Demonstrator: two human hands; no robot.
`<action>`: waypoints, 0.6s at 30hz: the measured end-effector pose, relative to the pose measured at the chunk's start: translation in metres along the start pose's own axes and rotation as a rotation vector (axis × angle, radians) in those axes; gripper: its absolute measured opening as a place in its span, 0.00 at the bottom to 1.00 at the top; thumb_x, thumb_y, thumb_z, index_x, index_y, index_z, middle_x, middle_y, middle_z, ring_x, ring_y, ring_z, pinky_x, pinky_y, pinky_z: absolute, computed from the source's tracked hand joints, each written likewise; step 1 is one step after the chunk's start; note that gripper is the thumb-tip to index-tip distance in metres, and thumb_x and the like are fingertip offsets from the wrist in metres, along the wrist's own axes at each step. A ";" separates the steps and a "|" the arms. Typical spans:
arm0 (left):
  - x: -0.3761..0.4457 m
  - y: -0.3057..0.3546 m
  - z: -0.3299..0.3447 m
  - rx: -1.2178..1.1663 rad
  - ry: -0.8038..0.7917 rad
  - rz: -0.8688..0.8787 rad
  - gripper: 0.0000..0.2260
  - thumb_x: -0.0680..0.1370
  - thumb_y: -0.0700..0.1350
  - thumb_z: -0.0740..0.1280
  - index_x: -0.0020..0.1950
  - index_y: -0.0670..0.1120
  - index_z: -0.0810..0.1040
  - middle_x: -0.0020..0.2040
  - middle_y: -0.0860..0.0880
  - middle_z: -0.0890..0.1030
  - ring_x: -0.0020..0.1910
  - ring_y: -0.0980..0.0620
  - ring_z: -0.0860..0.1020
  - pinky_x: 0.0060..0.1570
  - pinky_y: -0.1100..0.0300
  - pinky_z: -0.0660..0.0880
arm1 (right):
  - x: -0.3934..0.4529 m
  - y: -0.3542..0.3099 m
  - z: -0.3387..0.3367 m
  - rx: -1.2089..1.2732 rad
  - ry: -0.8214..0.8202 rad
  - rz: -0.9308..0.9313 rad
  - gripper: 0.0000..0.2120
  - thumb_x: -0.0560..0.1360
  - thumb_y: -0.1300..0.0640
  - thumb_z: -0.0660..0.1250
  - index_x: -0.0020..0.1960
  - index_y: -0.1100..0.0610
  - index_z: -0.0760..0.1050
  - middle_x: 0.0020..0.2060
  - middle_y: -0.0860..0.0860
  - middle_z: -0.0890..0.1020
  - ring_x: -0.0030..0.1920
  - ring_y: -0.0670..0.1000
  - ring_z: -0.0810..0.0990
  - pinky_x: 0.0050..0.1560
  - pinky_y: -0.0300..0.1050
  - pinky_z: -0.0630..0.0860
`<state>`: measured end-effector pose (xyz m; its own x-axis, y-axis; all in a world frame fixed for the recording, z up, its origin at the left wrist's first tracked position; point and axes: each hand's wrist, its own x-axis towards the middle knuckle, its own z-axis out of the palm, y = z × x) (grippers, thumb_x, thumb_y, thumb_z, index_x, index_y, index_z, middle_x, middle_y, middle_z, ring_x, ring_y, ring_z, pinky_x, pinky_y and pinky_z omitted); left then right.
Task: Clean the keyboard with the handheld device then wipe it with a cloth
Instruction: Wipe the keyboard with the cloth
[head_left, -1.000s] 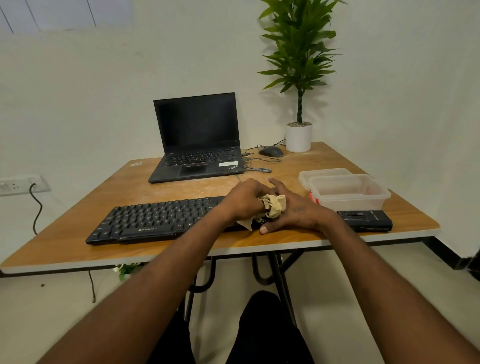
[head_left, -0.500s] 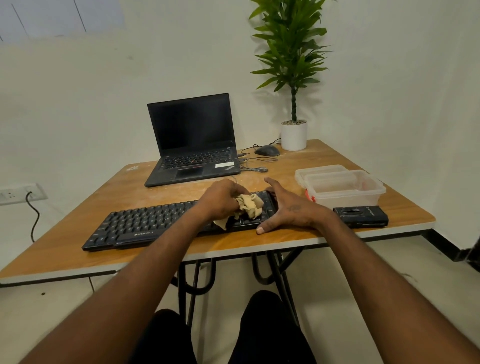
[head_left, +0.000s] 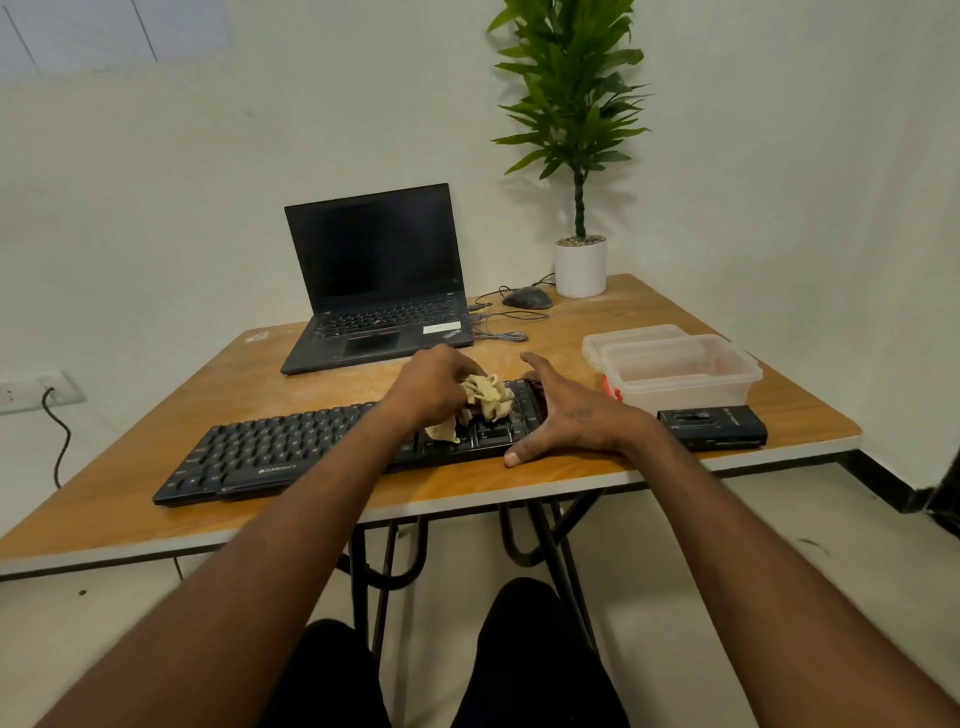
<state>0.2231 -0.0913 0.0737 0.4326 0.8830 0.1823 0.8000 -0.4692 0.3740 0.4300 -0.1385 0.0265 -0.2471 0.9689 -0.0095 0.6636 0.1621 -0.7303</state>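
Wood-topped table (head_left: 156, 447) carries all items noted; at far left, on the wall, a socket plate (head_left: 36, 391) with a dark cord hanging from it; a black keyboard (head_left: 270, 454) lies across the near part of the table, slightly skewed, its left end nearer the front edge; behind it, an open black laptop (head_left: 374, 280) with a dark screen. Left hand (head_left: 431, 382) sits over the right portion of the keyboard, fingers curled round a crumpled beige cloth (head_left: 483, 400); the cloth bulges out to the right of the fingers and a loose corner hangs down onto the keys below the hand. Right hand (head_left: 566, 415) lies just beside the cloth at the keyboard's right end, fingers spread and fairly straight, thumb tip on the table by the near edge, fingertips at the far edge; it grips nothing. Further back, a dark mouse (head_left: 527, 298) with its cable, and a potted plant (head_left: 579, 260) in a white pot. Right of the hands, a clear plastic container (head_left: 680, 374) with its lid tucked behind; in front of it, near the table's edge, a black handheld device (head_left: 711, 427), lying flat, well apart from both hands.
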 end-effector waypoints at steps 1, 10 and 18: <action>0.000 -0.003 -0.002 0.006 0.002 -0.006 0.18 0.78 0.32 0.66 0.65 0.46 0.82 0.62 0.45 0.83 0.58 0.50 0.80 0.52 0.58 0.77 | 0.000 0.000 0.000 0.004 0.000 -0.001 0.66 0.61 0.41 0.84 0.81 0.42 0.39 0.81 0.51 0.55 0.78 0.59 0.58 0.72 0.50 0.60; 0.006 0.026 0.015 -0.062 0.000 0.067 0.15 0.78 0.36 0.69 0.63 0.47 0.84 0.56 0.47 0.85 0.54 0.50 0.81 0.53 0.53 0.80 | 0.001 0.001 0.001 0.045 -0.013 0.014 0.66 0.61 0.44 0.84 0.81 0.42 0.38 0.80 0.54 0.59 0.77 0.59 0.61 0.71 0.48 0.61; 0.004 -0.015 -0.009 0.057 0.011 -0.030 0.14 0.80 0.36 0.67 0.64 0.46 0.82 0.59 0.46 0.83 0.50 0.54 0.78 0.47 0.61 0.74 | 0.000 0.000 -0.001 0.040 -0.010 0.008 0.65 0.62 0.45 0.84 0.81 0.42 0.39 0.80 0.52 0.58 0.75 0.57 0.64 0.66 0.43 0.63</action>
<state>0.2094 -0.0806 0.0775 0.4040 0.8965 0.1819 0.8348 -0.4427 0.3272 0.4304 -0.1388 0.0273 -0.2491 0.9682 -0.0224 0.6370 0.1464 -0.7568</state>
